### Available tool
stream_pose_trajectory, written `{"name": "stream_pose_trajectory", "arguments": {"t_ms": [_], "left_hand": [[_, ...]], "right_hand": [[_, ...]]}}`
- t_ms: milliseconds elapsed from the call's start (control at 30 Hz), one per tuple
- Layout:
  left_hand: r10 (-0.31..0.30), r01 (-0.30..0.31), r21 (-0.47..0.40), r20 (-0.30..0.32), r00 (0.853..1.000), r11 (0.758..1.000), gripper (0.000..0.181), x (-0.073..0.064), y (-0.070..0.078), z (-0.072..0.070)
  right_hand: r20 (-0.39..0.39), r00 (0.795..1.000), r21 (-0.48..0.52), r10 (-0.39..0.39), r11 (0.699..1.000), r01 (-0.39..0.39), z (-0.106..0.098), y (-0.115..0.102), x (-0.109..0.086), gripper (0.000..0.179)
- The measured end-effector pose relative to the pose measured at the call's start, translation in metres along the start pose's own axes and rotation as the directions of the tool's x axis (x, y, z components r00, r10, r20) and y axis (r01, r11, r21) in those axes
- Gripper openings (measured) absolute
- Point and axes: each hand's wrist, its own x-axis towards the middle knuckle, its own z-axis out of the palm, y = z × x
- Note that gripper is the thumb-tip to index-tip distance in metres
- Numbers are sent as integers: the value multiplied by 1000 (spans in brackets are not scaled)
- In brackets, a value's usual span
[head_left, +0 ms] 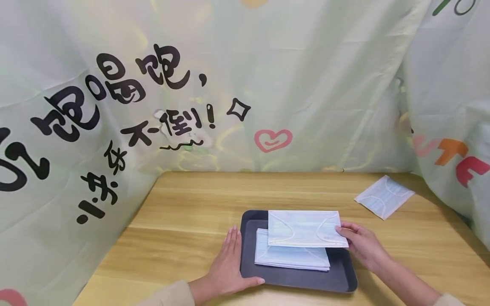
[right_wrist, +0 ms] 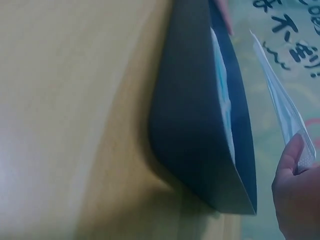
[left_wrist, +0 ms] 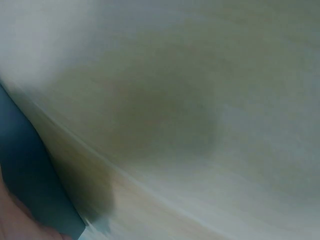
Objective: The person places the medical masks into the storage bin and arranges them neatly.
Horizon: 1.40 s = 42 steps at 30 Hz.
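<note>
A pale blue face mask (head_left: 306, 227) is pinched at its right end between the thumb and fingers of my right hand (head_left: 363, 244). It is held over the dark grey tray (head_left: 298, 281), overlapping the stack of face masks (head_left: 291, 259) in the head view. In the right wrist view the held mask (right_wrist: 280, 95) is raised above the tray's rim (right_wrist: 195, 115). My left hand (head_left: 227, 267) lies along the tray's left side, fingers straight and thumb stretched along the front edge. The left wrist view shows only part of that hand (left_wrist: 20, 220) against the dark tray (left_wrist: 30, 165).
Another face mask (head_left: 384, 196) lies alone on the wooden table (head_left: 172, 238) at the back right. Printed cloth (head_left: 325, 93) hangs behind the table and along both sides.
</note>
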Motion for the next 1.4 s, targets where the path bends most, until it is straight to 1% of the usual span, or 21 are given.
{"name": "stream_pose_trajectory", "arguments": {"t_ms": [200,333,433,500,600,700,867,967,1100,1233,1333,1400], "left_hand": [[6,-6,-9,10,1000,1000,128,5,0,-2],[10,-10,-17,2,1000,1000,127,7,0,-3],[12,-12,-15,-4,1000,1000,126,7,0,-3],[12,-13,-14,-5,1000,1000,126,7,0,-2],[9,-9,-23,-6,1000,1000,127,6,1,-2],[9,-9,-31,-9,1000,999,126,6,1,-2],[10,-10,-22,-4,1000,1000,126,6,2,-2],[5,-5,-25,6,1000,1000,126,5,2,-1],[-6,7,-39,26,1000,999,126,3,3,-1],[-15,17,-54,50,999,998,125,1,4,-2],[-16,19,-62,52,999,998,125,0,3,-1],[-18,21,-65,49,999,998,125,0,3,-1]], "right_hand": [[-43,999,1,32,999,-32,15,4,-4,17],[-44,999,-19,25,999,-26,22,7,-3,15],[-42,999,-53,21,998,-23,27,11,-3,13],[-50,998,-87,29,996,-33,31,13,-3,19],[-65,997,-151,29,988,-38,34,15,-1,35],[-82,996,-211,20,977,-37,36,16,-1,43],[-96,995,-341,-10,940,-24,37,15,-2,43],[-101,995,-411,-27,912,-16,38,13,-3,43],[-105,993,-499,-45,866,-14,39,11,-7,43],[-67,996,-573,-58,819,9,39,8,-13,44],[-31,997,-621,-68,783,34,37,4,-17,47],[-8,996,-653,-91,755,63,36,2,-20,47]]}}
